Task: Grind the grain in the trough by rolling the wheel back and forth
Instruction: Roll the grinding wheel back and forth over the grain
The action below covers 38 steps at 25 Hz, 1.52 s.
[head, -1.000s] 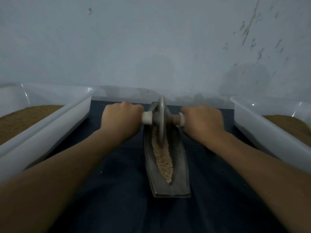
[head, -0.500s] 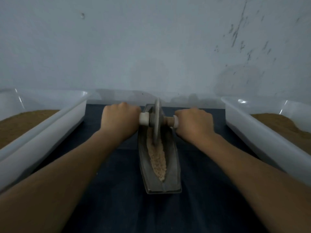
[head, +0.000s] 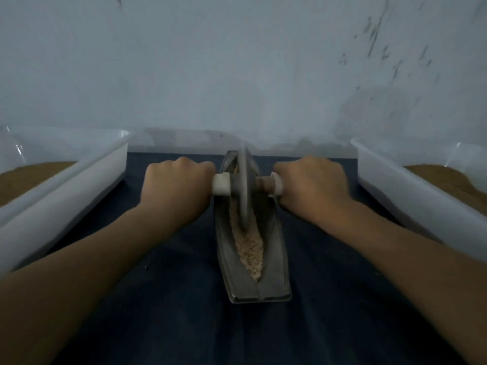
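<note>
A narrow grey metal trough (head: 274, 262) lies lengthwise on a dark cloth, pointing away from me. Pale crushed grain (head: 250, 252) fills its groove, mostly in the near half. A grey metal wheel (head: 243, 185) stands upright in the groove over the far half, its lower edge in the grain. An axle runs through it with white end sleeves. My left hand (head: 176, 188) is closed around the left handle. My right hand (head: 313, 185) is closed around the right handle.
A white plastic tub (head: 79, 185) holding brown meal stands at the left, and another white tub (head: 411, 191) with brown meal at the right. A pale wall (head: 237, 75) rises right behind the trough's far end. The dark cloth (head: 171, 312) covers the surface.
The wheel has rolled a little toward me along the groove from the far end, with both hands still on the handles. The camera view has shifted slightly.
</note>
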Each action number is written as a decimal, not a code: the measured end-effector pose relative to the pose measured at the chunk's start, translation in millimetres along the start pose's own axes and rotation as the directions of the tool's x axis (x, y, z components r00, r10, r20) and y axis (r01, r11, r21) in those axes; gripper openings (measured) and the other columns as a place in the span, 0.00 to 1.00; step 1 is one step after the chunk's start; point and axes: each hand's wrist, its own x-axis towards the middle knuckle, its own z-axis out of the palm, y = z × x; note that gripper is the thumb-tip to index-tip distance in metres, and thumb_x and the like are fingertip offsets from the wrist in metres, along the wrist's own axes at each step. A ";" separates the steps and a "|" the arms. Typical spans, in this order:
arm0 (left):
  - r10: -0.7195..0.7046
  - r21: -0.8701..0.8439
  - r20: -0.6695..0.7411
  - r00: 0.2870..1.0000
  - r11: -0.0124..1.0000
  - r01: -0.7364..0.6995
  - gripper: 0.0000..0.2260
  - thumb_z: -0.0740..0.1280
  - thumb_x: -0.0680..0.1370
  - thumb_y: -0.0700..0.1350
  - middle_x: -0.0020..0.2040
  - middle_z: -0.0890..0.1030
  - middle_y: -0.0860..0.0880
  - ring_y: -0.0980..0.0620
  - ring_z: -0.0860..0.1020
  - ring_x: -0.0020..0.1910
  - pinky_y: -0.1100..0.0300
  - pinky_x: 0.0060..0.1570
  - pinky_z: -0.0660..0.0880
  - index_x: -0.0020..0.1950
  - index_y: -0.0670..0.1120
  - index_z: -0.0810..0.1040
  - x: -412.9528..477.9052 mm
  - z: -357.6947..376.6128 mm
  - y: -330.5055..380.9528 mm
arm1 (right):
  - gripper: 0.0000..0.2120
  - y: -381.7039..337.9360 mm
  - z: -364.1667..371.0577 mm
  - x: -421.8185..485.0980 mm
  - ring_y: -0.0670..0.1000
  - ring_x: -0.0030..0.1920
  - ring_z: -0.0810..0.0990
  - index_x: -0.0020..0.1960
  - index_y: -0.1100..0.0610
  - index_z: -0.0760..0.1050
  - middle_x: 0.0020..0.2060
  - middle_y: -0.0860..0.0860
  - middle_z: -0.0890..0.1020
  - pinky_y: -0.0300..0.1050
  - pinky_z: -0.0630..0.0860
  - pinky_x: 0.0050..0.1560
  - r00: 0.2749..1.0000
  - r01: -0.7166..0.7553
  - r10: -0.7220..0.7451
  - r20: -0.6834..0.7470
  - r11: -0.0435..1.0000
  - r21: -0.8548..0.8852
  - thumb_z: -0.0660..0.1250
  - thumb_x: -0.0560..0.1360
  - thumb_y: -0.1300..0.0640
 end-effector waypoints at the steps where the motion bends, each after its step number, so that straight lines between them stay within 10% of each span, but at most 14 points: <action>1: -0.069 -0.024 0.052 0.996 0.997 0.070 0.03 0.65 0.75 0.46 0.33 0.70 0.51 0.49 0.68 0.28 0.58 0.29 0.61 0.43 0.51 0.72 10.8 3.0 3.1 | 0.09 -5.1 0.3 17.6 0.54 0.36 0.78 0.38 0.48 0.69 0.36 0.48 0.77 0.44 0.69 0.32 0.999 -0.007 0.006 0.054 1.000 0.017 0.68 0.73 0.50; 5: -0.043 -0.113 0.168 0.985 0.992 0.063 0.02 0.65 0.77 0.48 0.39 0.75 0.51 0.46 0.75 0.36 0.54 0.34 0.71 0.46 0.53 0.73 17.1 -0.4 -7.3 | 0.07 2.7 -12.4 37.0 0.55 0.40 0.80 0.40 0.49 0.71 0.39 0.49 0.79 0.46 0.76 0.35 0.977 0.055 -0.067 0.202 0.997 0.061 0.69 0.72 0.53; 10: 0.203 -0.016 -0.134 0.970 0.978 -0.207 0.15 0.73 0.59 0.47 0.25 0.63 0.54 0.52 0.55 0.23 0.66 0.29 0.46 0.35 0.52 0.67 -24.2 -14.1 -16.8 | 0.10 16.1 -8.0 -36.7 0.40 0.25 0.47 0.31 0.45 0.63 0.26 0.40 0.51 0.33 0.42 0.28 0.966 0.157 -0.160 -0.205 0.987 -0.032 0.63 0.58 0.43; 16: -0.080 -0.003 0.095 0.992 0.997 0.081 0.03 0.63 0.78 0.46 0.43 0.78 0.48 0.43 0.80 0.41 0.55 0.35 0.68 0.50 0.51 0.77 28.4 -4.1 8.3 | 0.03 -5.7 6.2 31.8 0.55 0.44 0.80 0.46 0.49 0.77 0.43 0.50 0.81 0.45 0.69 0.37 0.983 -0.102 0.089 0.161 0.992 0.075 0.68 0.76 0.51; 18: -0.011 -0.021 0.103 0.995 1.000 0.013 0.01 0.65 0.77 0.47 0.38 0.75 0.49 0.45 0.76 0.35 0.56 0.33 0.66 0.46 0.52 0.73 19.3 -8.9 1.8 | 0.02 0.5 -1.6 21.0 0.55 0.42 0.80 0.45 0.47 0.76 0.42 0.49 0.81 0.44 0.68 0.36 0.983 -0.038 0.025 0.181 0.997 0.065 0.68 0.74 0.52; 22: 0.164 -0.009 -0.167 0.972 0.986 -0.168 0.10 0.64 0.66 0.50 0.27 0.58 0.56 0.55 0.50 0.24 0.65 0.28 0.47 0.37 0.55 0.62 -32.7 -18.0 -13.4 | 0.12 17.1 -12.3 -35.2 0.43 0.22 0.53 0.32 0.46 0.61 0.23 0.42 0.57 0.34 0.48 0.28 0.958 0.161 -0.180 -0.223 0.982 -0.099 0.66 0.59 0.47; 29: -0.100 -0.033 0.116 0.988 0.994 0.104 0.02 0.64 0.78 0.46 0.40 0.76 0.49 0.45 0.78 0.39 0.55 0.34 0.66 0.49 0.50 0.76 20.8 -5.7 7.5 | 0.04 -9.2 -2.3 33.3 0.56 0.45 0.81 0.43 0.48 0.73 0.40 0.49 0.78 0.45 0.71 0.37 0.983 -0.061 0.050 0.179 0.996 0.059 0.68 0.75 0.54; 31: -0.031 -0.060 0.128 0.991 0.997 0.039 0.01 0.65 0.77 0.47 0.37 0.71 0.52 0.47 0.76 0.36 0.55 0.34 0.66 0.48 0.51 0.75 18.3 -9.6 2.2 | 0.07 -0.6 -6.7 22.7 0.54 0.41 0.79 0.42 0.46 0.71 0.38 0.47 0.76 0.44 0.68 0.35 0.980 -0.024 0.011 0.196 0.998 0.063 0.69 0.73 0.54; 35: 0.186 -0.036 -0.153 0.970 0.980 -0.194 0.22 0.75 0.59 0.51 0.29 0.51 0.57 0.56 0.47 0.25 0.65 0.27 0.47 0.37 0.56 0.60 -29.1 -16.5 -14.6 | 0.18 12.9 -12.1 -32.3 0.40 0.25 0.49 0.34 0.45 0.57 0.26 0.41 0.52 0.34 0.44 0.28 0.965 0.142 -0.153 -0.212 0.988 -0.065 0.67 0.56 0.48; 38: 0.115 0.008 -0.075 0.991 0.993 -0.114 0.18 0.75 0.61 0.49 0.28 0.54 0.55 0.54 0.50 0.23 0.65 0.25 0.49 0.36 0.53 0.65 -12.8 -5.9 -6.3 | 0.14 3.8 -0.8 -21.5 0.42 0.24 0.58 0.35 0.46 0.62 0.25 0.42 0.62 0.36 0.53 0.26 0.996 0.053 -0.056 -0.073 0.997 -0.049 0.69 0.62 0.48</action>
